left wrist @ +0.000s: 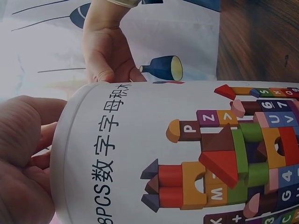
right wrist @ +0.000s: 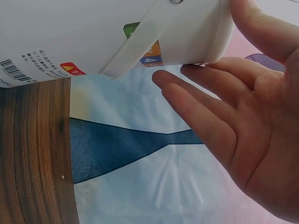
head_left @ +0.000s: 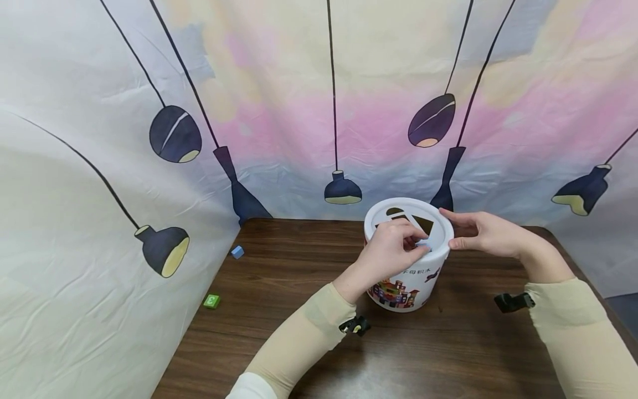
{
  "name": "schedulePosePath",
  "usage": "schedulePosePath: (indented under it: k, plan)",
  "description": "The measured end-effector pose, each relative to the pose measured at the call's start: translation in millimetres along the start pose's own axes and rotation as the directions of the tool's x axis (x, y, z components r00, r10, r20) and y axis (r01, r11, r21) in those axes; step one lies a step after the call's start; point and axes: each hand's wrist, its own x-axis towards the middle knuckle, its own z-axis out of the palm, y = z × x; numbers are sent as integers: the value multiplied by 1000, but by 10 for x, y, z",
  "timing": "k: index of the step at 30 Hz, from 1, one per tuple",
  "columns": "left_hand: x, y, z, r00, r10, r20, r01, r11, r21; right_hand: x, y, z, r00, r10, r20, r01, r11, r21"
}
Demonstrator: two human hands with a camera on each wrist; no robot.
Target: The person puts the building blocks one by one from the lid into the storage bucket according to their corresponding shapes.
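Note:
A white bucket (head_left: 394, 296) printed with colourful toy blocks stands upright on the table, its white lid (head_left: 371, 224) cut with shaped holes. My left hand (head_left: 391, 249) is over the lid with curled fingers, thumb and forefinger pinching a small blue block (head_left: 425, 247) that is mostly covered. In the left wrist view the bucket (left wrist: 140, 140) hides the fingertips of that hand (left wrist: 23, 163). My right hand (head_left: 490, 235) steadies the bucket at its right rim, thumb in front and forefinger behind. The right wrist view shows this hand's fingers (right wrist: 215, 116) nearly straight and spread, partly touching the rim.
Near the left edge of the brown wooden table (head_left: 299, 266) lie a blue block (head_left: 237, 252) and a green block (head_left: 211, 301) with a white character. A cloth (head_left: 279, 111) printed with lamps hangs right behind the table. A white handle (right wrist: 135, 46) runs along the bucket's side.

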Motion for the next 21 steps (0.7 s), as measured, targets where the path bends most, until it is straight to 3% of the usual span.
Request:
schedulePosePath:
  k: [10, 21]
  plan:
    - [-33, -29, -7, 1000, -13, -1, 13, 999, -34, -5, -7, 14, 1000, 0, -5, 0, 1000, 9]
    - [-123, -113, -60, 997, 47, -61, -56, 988, -145, -9, -2, 28, 1000, 7, -14, -7, 1000, 13]
